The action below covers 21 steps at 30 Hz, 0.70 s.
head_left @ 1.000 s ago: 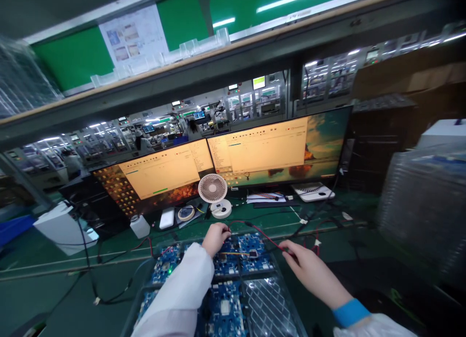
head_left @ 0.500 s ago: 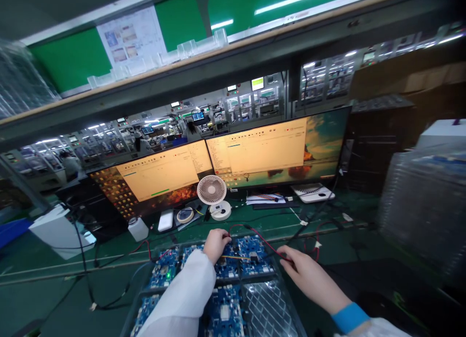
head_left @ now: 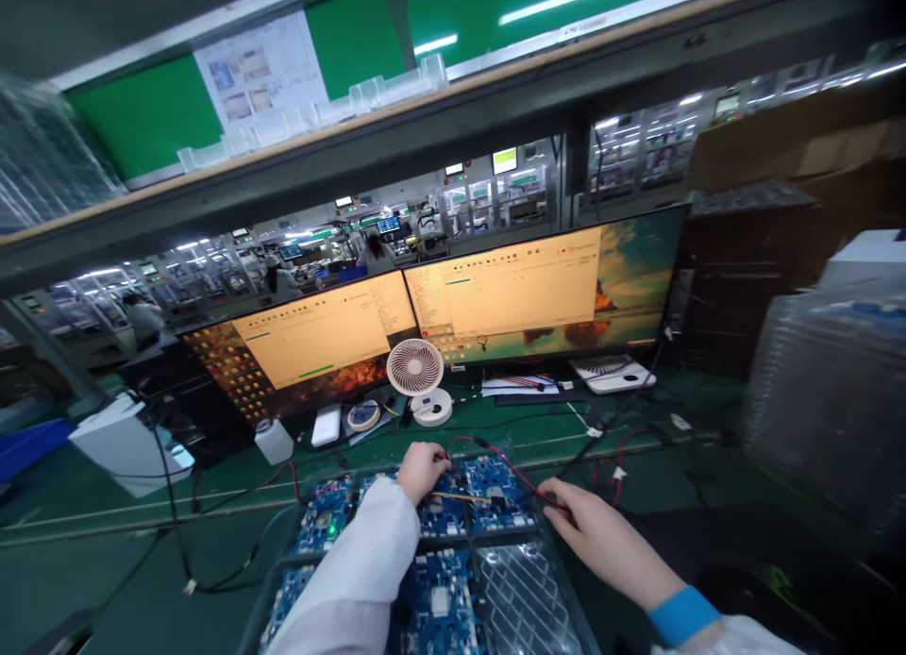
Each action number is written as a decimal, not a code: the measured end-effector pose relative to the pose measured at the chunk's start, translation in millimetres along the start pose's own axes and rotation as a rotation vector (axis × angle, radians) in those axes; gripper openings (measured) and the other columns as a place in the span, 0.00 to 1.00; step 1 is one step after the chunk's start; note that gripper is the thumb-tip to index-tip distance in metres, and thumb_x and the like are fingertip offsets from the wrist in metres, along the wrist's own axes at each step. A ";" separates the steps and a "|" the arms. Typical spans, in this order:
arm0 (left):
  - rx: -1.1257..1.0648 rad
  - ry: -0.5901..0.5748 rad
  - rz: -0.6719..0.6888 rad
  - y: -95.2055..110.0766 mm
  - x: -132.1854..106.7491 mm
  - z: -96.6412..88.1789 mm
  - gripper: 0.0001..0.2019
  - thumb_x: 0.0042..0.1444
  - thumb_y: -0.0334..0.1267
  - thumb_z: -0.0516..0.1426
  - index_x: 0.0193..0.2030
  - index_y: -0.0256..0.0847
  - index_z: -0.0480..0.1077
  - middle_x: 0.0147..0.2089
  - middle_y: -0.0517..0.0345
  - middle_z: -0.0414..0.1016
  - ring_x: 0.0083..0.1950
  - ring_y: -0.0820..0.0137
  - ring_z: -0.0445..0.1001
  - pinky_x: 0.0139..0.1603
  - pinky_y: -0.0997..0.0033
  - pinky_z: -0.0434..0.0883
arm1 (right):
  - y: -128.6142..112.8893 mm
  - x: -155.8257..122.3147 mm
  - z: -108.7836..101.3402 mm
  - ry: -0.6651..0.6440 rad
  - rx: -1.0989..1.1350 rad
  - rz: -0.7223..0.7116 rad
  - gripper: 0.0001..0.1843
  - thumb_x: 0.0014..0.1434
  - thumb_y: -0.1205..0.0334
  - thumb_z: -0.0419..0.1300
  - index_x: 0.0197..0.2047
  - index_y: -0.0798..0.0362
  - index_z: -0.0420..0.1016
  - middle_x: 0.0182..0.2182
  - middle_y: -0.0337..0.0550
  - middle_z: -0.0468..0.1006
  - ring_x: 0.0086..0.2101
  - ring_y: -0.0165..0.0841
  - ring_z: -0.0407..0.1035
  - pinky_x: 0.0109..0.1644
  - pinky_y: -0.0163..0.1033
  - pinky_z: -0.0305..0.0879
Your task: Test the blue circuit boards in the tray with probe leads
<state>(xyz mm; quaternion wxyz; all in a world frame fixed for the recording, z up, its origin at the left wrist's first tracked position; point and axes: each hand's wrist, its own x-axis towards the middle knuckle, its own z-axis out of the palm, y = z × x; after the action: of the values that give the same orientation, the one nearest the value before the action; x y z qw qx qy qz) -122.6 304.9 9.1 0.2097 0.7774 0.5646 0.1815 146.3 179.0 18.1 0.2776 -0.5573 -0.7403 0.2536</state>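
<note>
Blue circuit boards (head_left: 495,495) sit in a clear tray (head_left: 528,598) on the green tabletop (head_left: 106,551), right under our hands. Our left hand (head_left: 421,469) curls shut on a red wire (head_left: 506,461), and our right hand (head_left: 601,539) pinches it further along. We should go slow and keep the wire loose.

The tray (head_left: 528,603) at lower centre is clear, glossy plastic with a ribbed empty pocket. The circuit boards (head_left: 495,504) in it are blue and matt, studded with small shiny metal parts. The bench mat (head_left: 106,561) looks like dull green rubber. The fan (head_left: 416,367) at centre is smooth white plastic. Both monitors (head_left: 524,292) have glossy screens.
</note>
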 end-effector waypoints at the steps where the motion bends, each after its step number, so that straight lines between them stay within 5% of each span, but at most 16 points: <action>1: -0.009 -0.013 0.010 -0.2 -1.2 -0.7 0.07 0.50 0.34 0.56 0.32 0.41 0.77 0.28 0.58 0.80 0.33 0.69 0.76 0.38 0.72 0.69 | 0.0 0.1 -0.3 -0.001 0.000 -0.001 0.17 0.60 0.55 0.45 0.45 0.53 0.68 0.41 0.47 0.72 0.40 0.38 0.68 0.43 0.40 0.64; 15: -0.050 -0.023 -0.020 -4.6 1.5 7.3 0.06 0.50 0.33 0.56 0.32 0.40 0.75 0.24 0.62 0.77 0.26 0.72 0.75 0.36 0.74 0.71 | 0.4 -0.3 -3.2 -0.008 -0.051 0.010 0.20 0.60 0.54 0.43 0.47 0.53 0.68 0.40 0.47 0.72 0.39 0.39 0.68 0.42 0.41 0.65; 21: -0.016 0.011 -0.109 0.7 -30.3 -13.0 0.18 0.56 0.26 0.44 0.49 0.37 0.67 0.39 0.52 0.80 0.38 0.71 0.78 0.41 0.74 0.71 | -1.0 -12.0 -32.5 0.136 -0.155 -0.007 0.24 0.59 0.51 0.45 0.51 0.53 0.69 0.47 0.50 0.68 0.48 0.45 0.62 0.54 0.52 0.59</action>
<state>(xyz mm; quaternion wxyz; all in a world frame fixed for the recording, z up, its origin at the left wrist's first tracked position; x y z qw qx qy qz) -137.8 277.4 19.1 0.2224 0.7427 0.6058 0.1786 170.8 169.3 40.6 0.2841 -0.5904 -0.7391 0.1564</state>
